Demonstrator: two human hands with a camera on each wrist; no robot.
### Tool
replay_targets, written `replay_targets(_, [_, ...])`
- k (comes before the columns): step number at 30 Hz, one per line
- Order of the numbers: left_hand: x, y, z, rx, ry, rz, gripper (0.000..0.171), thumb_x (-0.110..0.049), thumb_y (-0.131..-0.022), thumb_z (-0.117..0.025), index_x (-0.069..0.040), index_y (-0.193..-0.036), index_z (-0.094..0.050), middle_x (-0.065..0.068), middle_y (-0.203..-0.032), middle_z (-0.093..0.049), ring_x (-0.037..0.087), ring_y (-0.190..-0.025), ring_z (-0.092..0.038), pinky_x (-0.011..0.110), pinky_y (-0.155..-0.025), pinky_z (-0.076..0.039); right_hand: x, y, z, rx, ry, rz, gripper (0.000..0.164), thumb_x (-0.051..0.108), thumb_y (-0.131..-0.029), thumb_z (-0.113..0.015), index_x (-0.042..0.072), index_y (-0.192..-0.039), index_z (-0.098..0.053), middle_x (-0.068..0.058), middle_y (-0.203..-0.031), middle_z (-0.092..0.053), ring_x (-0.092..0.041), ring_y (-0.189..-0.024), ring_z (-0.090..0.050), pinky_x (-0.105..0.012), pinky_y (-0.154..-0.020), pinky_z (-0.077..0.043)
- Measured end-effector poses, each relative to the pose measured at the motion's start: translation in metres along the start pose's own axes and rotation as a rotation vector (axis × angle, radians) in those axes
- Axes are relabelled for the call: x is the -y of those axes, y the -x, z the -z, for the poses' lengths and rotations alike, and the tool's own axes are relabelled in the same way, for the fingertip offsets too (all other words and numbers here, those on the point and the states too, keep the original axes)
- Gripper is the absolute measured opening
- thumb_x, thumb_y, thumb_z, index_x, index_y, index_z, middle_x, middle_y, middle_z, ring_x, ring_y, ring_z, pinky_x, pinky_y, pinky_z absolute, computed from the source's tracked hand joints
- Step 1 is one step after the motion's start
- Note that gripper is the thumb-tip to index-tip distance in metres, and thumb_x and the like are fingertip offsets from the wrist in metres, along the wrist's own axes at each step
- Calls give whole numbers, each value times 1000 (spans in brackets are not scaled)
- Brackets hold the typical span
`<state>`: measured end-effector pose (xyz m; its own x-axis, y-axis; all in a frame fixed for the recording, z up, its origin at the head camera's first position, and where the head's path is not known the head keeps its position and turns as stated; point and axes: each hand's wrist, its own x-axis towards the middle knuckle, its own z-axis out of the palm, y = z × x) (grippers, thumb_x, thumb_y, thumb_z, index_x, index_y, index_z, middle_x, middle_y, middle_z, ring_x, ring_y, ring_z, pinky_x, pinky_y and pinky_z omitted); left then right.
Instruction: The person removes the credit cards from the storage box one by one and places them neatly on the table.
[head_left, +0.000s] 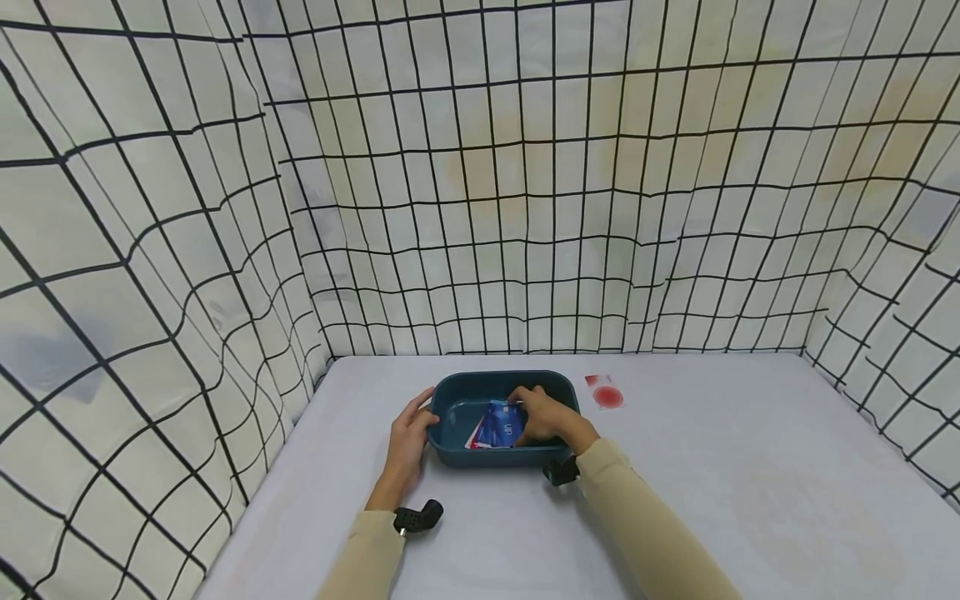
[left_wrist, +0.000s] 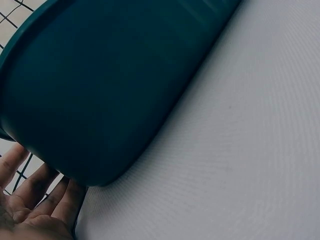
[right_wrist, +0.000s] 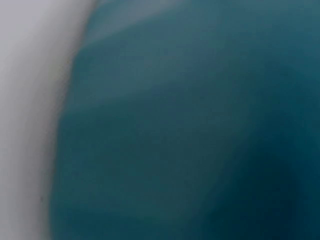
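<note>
though wrist views miss the blue card (head_left: pixel 500 422), right hand (head_left: pixel 547 417) pinches it, left hand (head_left: pixel 407 437) holds tub (head_left: pixel 480 458)

The teal tub (head_left: pixel 487 457) looks like smooth, semi-glossy plastic; the blue VIP card (head_left: pixel 498 423) at its six o'clock looks like glossy plastic. The white tabletop covering (head_left: pixel 487 533) is matt and finely ribbed.

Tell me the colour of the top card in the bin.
The top card is blue with pale lettering; the head view shows it best.
</note>
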<state>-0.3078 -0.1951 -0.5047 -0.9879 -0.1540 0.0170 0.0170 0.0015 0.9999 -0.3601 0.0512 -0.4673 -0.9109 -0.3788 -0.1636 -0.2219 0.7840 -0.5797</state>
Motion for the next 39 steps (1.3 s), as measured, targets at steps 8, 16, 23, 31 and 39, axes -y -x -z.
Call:
replay_targets(8, [2, -1, -1, -1, 9, -6, 56, -10, -97, -50, -17, -153, -49, 18, -155, -49, 33, -139, -50, 44, -111, -41, -3, 0, 1, -3, -25, 34, 74, 12, -73, -91, 15, -134, -50, -20, -131, -53, -32, -119, -59, -52, -108, -46])
replay_targets(16, [5, -2, -1, -12, -4, -18, 53, -9, -97, -50, -16, -150, -52, 18, -153, -51, 35, -138, -51, 50, -114, -41, -6, 1, 1, 1, -94, 51, 79, 7, -74, -90, 14, -138, -43, -14, -114, -63, -25, -95, -61, -47, -98, -53])
replay_targets(23, [4, -1, -1, -10, -6, -13, 53, -10, -98, -50, -18, -150, -52, 17, -153, -52, 32, -135, -54, 35, -105, -46, -6, 1, 3, -9, -159, 93, 86, 3, -70, -91, 11, -140, -42, -9, -99, -61, -21, -87, -59, -43, -92, -53])
replay_targets(31, [2, -1, -1, 7, 7, -5, 54, -11, -99, -50, -18, -153, -48, 18, -155, -49, 32, -136, -52, 34, -105, -45, -6, 1, 6, 15, -288, 131, 87, -4, -72, -86, 10, -143, -39, -7, -86, -57, -20, -81, -55, -34, -80, -46])
replay_targets(39, [2, -1, -1, 5, 10, -7, 55, -10, -98, -49, -17, -153, -49, 17, -155, -50, 32, -138, -51, 41, -111, -42, -7, 1, 8, 51, -479, 164, 89, -13, -75, -79, 10, -149, -36, -10, -87, -63, -20, -79, -59, -31, -79, -51])
